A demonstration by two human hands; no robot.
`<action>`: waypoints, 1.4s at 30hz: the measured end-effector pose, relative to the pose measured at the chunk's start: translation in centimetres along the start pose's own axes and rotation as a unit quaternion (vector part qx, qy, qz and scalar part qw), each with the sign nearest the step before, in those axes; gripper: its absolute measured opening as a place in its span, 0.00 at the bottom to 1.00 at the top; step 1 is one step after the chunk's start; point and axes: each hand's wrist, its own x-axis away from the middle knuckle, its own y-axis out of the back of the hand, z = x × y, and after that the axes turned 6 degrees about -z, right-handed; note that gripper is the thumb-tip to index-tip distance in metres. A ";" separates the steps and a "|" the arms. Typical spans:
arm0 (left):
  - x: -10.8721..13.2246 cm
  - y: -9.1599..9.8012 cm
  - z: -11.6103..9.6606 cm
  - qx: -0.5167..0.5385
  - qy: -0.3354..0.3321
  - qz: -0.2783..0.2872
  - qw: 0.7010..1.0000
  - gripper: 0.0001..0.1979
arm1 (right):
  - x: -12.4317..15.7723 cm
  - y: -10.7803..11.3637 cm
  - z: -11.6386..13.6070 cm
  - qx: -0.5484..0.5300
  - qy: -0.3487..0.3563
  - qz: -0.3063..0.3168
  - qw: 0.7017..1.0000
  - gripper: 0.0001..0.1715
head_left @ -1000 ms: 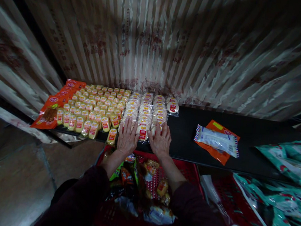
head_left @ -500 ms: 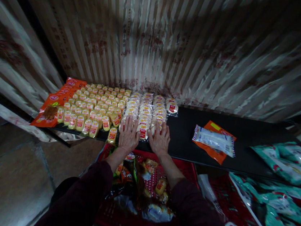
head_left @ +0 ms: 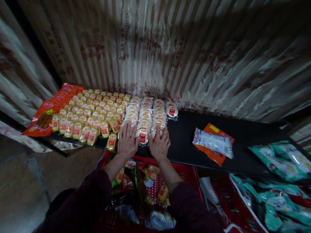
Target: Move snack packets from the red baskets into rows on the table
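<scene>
Rows of round white wrapped crackers (head_left: pixel 144 124) lie overlapping on a black shelf (head_left: pixel 181 145). My left hand (head_left: pixel 128 142) rests palm down on the near end of the left row, fingers stretched forward. On the near end of the third row lies my right hand (head_left: pixel 159 144), also flat with its fingers out. Between my thumbs the front cracker of the middle row shows. One more round cracker (head_left: pixel 172 111) sits at the back right. To the left stand many small yellow wrapped cakes (head_left: pixel 88 112) in close rows; a single yellow cake (head_left: pixel 111 141) is beside my left hand.
Orange packets (head_left: pixel 44 119) lie at the shelf's left end. Rightward are a white-and-blue packet (head_left: pixel 214 141) over an orange one (head_left: pixel 218 159) and green bags (head_left: pixel 285 159). Below the shelf, a red basket (head_left: pixel 188 169) holds mixed snacks; another red basket (head_left: pixel 254 232) holds green bags.
The view has shifted slightly, so the shelf and goods appear a little further left. Both hands stay flat on the near ends of the white cracker rows.
</scene>
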 end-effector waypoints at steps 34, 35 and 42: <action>0.5 -0.2 -0.1 -0.008 -0.022 -0.036 0.999 0.27 | -5.0 -1.1 -5.1 -0.145 -0.041 -0.041 0.988 0.33; 0.5 -0.2 -0.2 -0.012 -0.022 -0.033 0.999 0.27 | -5.1 -1.4 -5.1 -0.148 -0.035 -0.043 0.987 0.33; 0.1 0.1 -0.7 -0.013 -0.017 0.008 1.000 0.27 | -4.6 -1.7 -3.5 -0.126 -0.051 -0.043 0.990 0.31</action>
